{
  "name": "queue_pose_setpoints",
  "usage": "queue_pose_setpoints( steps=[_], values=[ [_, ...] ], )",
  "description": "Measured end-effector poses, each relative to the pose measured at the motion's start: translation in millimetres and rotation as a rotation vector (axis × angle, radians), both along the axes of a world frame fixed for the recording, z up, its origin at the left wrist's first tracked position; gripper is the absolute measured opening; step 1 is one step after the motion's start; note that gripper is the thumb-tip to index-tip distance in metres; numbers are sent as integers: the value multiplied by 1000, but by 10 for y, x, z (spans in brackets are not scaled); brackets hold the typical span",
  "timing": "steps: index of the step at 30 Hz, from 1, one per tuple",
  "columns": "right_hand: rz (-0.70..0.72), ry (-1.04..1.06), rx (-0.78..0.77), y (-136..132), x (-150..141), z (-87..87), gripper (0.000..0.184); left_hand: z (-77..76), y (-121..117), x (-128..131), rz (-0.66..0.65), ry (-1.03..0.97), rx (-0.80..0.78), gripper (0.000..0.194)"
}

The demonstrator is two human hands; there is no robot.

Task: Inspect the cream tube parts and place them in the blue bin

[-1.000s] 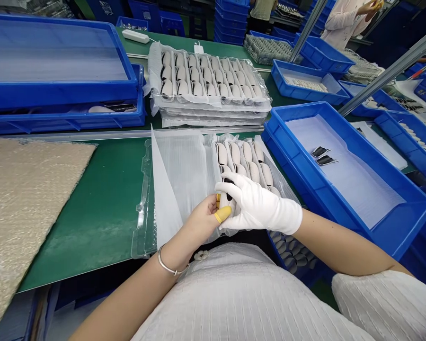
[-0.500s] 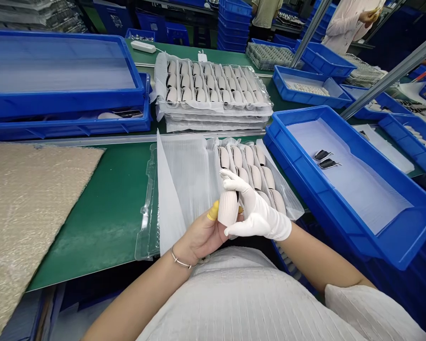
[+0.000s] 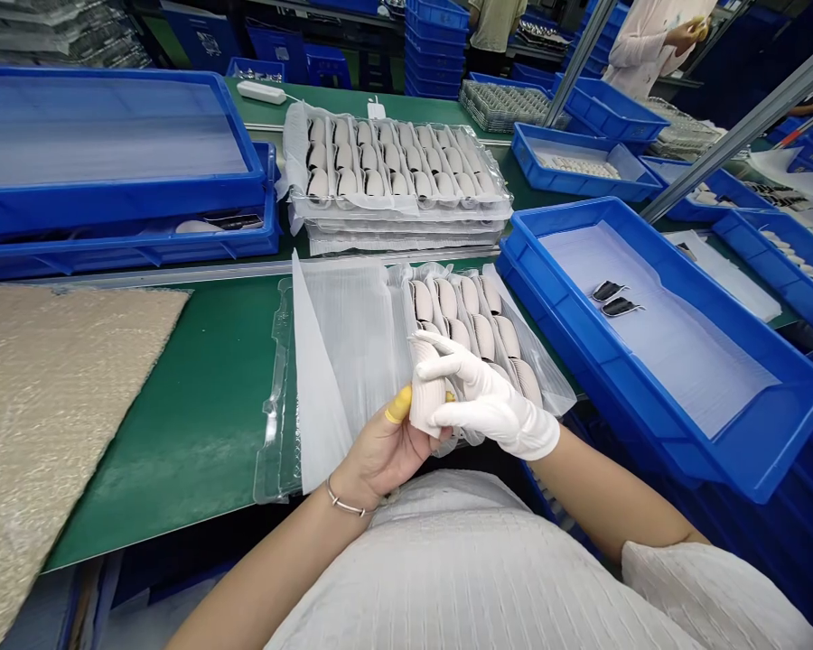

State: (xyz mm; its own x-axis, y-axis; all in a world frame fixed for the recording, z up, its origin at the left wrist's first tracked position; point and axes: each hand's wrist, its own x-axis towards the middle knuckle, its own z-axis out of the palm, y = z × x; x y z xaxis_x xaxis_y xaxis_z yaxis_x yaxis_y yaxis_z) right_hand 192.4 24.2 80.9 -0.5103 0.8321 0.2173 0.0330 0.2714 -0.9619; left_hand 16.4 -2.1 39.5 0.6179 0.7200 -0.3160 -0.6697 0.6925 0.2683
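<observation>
A cream, finely ribbed, curved shell-like piece (image 3: pixel 425 397) stands roughly upright between my hands. My left hand (image 3: pixel 389 442), bare with a yellow cot on the thumb, pinches its lower left side. In a white glove, my right hand (image 3: pixel 491 402) closes thumb and fingers on its right and upper edge. Just beyond lies a clear plastic tray (image 3: pixel 277 424), its right part filled with rows of similar cream pieces (image 3: pixel 482 334) between white liner strips. A white sheet (image 3: pixel 352 334) covers its left part. My fingertips behind the held piece are hidden.
Behind stands a stack of filled trays (image 3: pixel 399 226). To the right, a blue bin (image 3: pixel 752 451) holds two small dark pieces (image 3: pixel 616 302). Blue bins (image 3: pixel 115 199) are stacked at left, above a beige padded sheet (image 3: pixel 68 379) on the green table (image 3: pixel 203 406). A person (image 3: pixel 650 45) is at the back right.
My right fingers have come down from above the piece onto its face and edge. The piece has turned slightly and now looks narrower. The camera view has shifted a little.
</observation>
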Motion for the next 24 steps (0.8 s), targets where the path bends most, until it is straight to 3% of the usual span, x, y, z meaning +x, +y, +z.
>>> queue_pose_setpoints(
  steps=[2, 6, 10, 13, 15, 18, 21, 22, 24],
  values=[
    [-11, 32, -33, -6, -7, 43, 32, -3, -7, 6, -4, -27, -16, 36],
    [-102, 135, -121, 4, -53, 68, 28, -7, -22, 13, -52, -49, -31, 42],
    [-372, 144, -249, 84, -45, -6, 26, 21, -40, 27, -55, -8, -3, 44],
    [-585, 139, -244, 142, 7, -57, 28, 40, -46, 31, -29, 44, 40, 44],
    [-646, 120, -226, 140, 32, -55, 29, 43, -42, 28, -1, 69, 52, 43],
    [-520, 51, -253, 69, 26, -1, 43, 46, -25, 27, 30, 92, 48, 40],
    [-356, -113, -195, -22, -25, 73, 78, 75, -9, 37, 65, 128, 58, 37],
    [-337, -148, -177, -38, -44, 93, 81, 91, -7, 40, 67, 142, 67, 36],
    [-343, -143, -194, -33, -72, 121, 65, 124, -13, 44, 43, 169, 83, 37]
  ],
)
